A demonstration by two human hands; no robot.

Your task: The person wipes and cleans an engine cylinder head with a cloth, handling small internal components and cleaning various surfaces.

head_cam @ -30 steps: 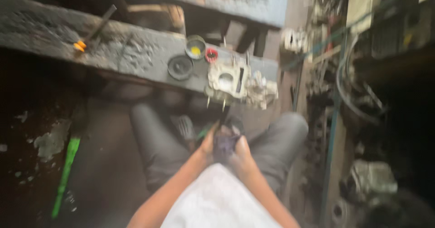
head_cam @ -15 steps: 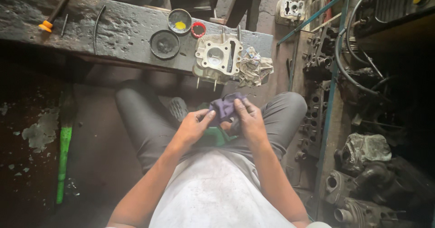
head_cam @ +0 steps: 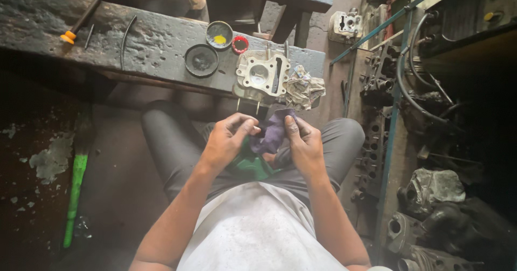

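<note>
Both hands meet over the lap on a purple cloth (head_cam: pixel 272 132): the left hand (head_cam: pixel 226 141) pinches its left edge with curled fingers, the right hand (head_cam: pixel 304 144) grips its right side, thumb on top. Beneath it shows something green (head_cam: pixel 253 166). Just ahead, on the dark workbench (head_cam: pixel 156 39), sit a pale metal cylinder block (head_cam: pixel 261 76), a crumpled rag (head_cam: pixel 304 88) and round tins (head_cam: pixel 202 60).

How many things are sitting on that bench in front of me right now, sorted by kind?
Round lids or dishes: 3, dark, yellow-centred, red
Metal engine part: 1
Crumpled rag: 1
Orange-handled tool: 1
Thin bent rod: 1
Total: 7
</note>
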